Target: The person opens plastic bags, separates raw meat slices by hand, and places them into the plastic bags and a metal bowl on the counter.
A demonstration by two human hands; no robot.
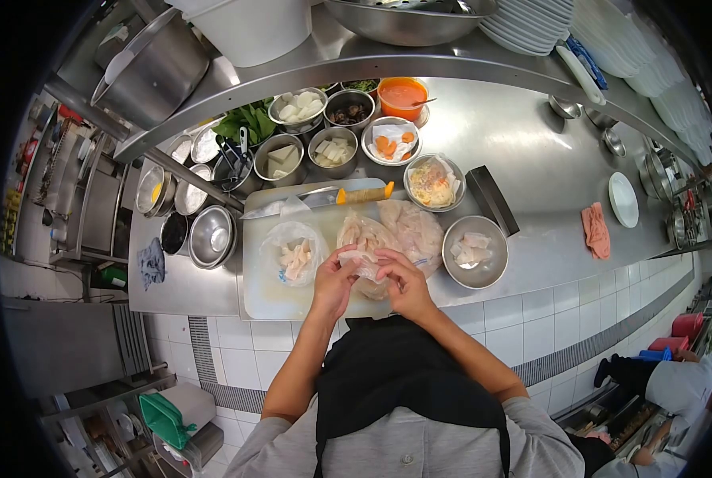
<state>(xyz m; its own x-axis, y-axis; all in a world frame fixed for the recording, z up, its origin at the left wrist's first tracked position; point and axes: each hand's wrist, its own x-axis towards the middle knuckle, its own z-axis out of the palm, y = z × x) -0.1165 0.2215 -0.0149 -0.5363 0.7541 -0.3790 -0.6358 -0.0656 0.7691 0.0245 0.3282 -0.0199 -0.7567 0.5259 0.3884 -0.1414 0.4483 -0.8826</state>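
Note:
Between my left hand (336,280) and my right hand (404,280) is a pale, thin piece (364,264), pinched by the fingers of both. Beneath it, on the white cutting board (280,301), lie plastic bags of pale raw meat (411,229). Left of my hands, an open plastic bag holds cut pale pieces (298,260). To the right, a steel bowl (475,275) has some similar pieces in it. A knife with a yellow-ended handle (364,193) lies along the board's far edge.
Bowls of ingredients line the back, among them an orange sauce tub (401,95) and carrot pieces (393,146). A steel shelf (356,68) crosses overhead. A dark metal block (492,199), pink cloth (596,231) and white plate (623,199) are rightward. Another person (678,386) stands at far right.

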